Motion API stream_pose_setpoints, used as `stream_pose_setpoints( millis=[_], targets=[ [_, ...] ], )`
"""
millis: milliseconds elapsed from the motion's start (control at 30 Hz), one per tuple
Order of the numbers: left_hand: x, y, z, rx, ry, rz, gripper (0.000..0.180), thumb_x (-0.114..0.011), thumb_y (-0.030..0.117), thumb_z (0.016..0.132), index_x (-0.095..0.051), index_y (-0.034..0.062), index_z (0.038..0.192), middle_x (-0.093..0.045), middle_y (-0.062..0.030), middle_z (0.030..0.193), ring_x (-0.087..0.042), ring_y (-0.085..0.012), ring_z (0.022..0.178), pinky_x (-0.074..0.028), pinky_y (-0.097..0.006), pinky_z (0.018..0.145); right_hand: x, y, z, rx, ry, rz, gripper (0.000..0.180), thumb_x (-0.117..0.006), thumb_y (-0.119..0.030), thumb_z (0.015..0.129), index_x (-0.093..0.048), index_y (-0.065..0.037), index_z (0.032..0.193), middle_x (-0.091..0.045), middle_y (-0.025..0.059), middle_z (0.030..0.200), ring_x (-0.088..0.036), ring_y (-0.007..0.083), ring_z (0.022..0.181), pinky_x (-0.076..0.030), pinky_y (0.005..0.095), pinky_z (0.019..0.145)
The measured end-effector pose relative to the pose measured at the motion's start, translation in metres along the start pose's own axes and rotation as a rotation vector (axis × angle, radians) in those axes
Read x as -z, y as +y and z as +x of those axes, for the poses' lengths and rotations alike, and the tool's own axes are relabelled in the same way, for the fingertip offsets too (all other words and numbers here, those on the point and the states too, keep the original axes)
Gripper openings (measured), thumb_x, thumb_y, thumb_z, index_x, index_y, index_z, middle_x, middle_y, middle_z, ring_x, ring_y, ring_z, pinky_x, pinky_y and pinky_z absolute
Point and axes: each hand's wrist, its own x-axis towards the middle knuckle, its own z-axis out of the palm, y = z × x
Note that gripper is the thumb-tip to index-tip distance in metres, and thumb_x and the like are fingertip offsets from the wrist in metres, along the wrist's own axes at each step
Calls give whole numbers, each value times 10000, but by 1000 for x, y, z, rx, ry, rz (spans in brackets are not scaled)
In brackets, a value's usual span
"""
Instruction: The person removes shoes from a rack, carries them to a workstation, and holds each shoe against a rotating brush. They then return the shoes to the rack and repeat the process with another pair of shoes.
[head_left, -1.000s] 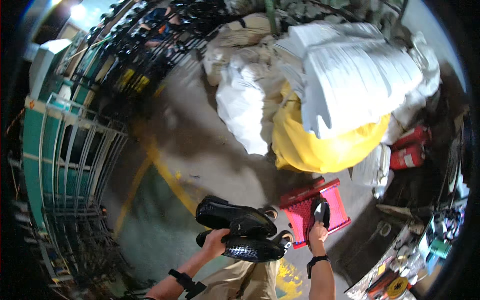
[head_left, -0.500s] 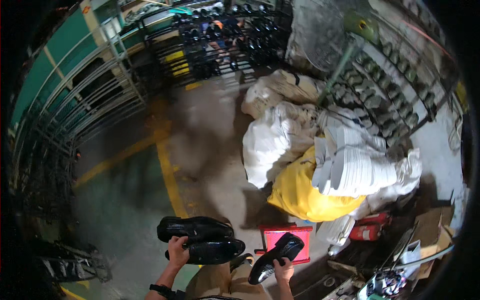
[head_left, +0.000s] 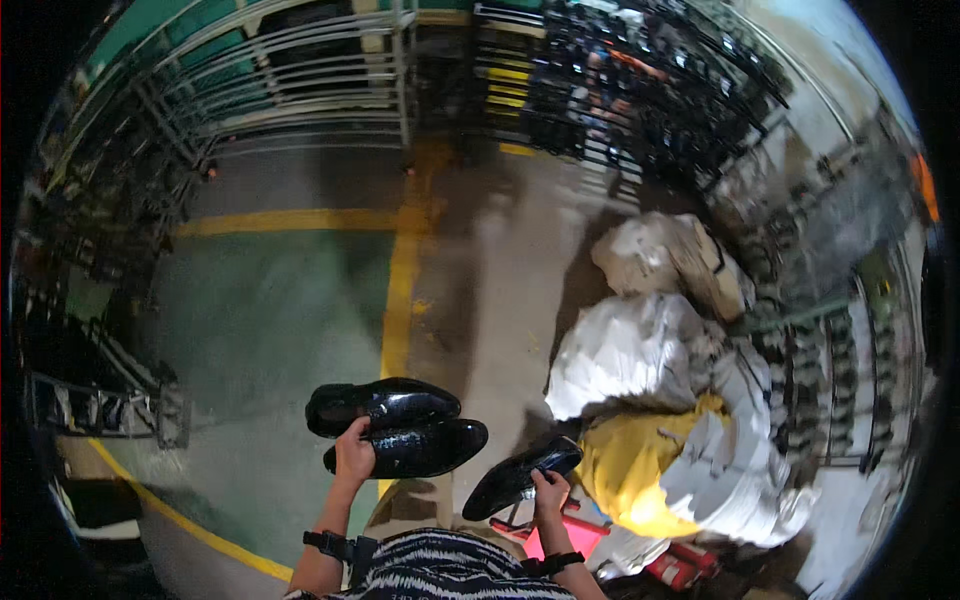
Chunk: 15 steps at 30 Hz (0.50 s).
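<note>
My left hand point(head_left: 355, 452) grips two glossy black dress shoes side by side, its fingers closed at their inner edges. The farther shoe point(head_left: 400, 402) and the nearer shoe point(head_left: 435, 448) both lie with their toes to the right. My right hand point(head_left: 548, 492) is closed around a single black dress shoe point(head_left: 522, 478), tilted with one end toward the lower left. All three shoes are held above the floor. Just below the right hand's shoe, a red stool point(head_left: 570, 540) shows in part.
At the right lie a yellow sack point(head_left: 635, 465), a white sack point(head_left: 630, 355) and a beige sack point(head_left: 640, 255). Racks of dark shoes point(head_left: 640, 110) stand at the far right. A metal-rail rack point(head_left: 300, 95) is at the far left. Yellow lines point(head_left: 400, 290) mark the green floor.
My view has swung to the left, so the sacks and stool appear farther right and the rail rack more fully. Both hands keep hold of their shoes.
</note>
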Motion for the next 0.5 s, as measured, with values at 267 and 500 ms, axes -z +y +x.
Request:
stream_pose_setpoints(
  millis=[267,500],
  targets=[
    [-10,39,139,65,83,-269,343,-415,-99,662,-544,-34,972,-600,-76,864,-542,-150,824,-413,-254,786,-24,-174,96,-56,60,244,355,-705,-147,695,-580,75,942,-597,71,798,-527,138,680,-438,256,636],
    [-93,115,261,158,36,-395,282,-529,-74,643,-536,-15,918,-575,-34,863,-516,-121,813,-403,-231,758,-14,-259,227,-84,246,412,335,-703,-97,675,-587,81,934,-586,65,785,-520,117,669,-428,239,602]
  ],
)
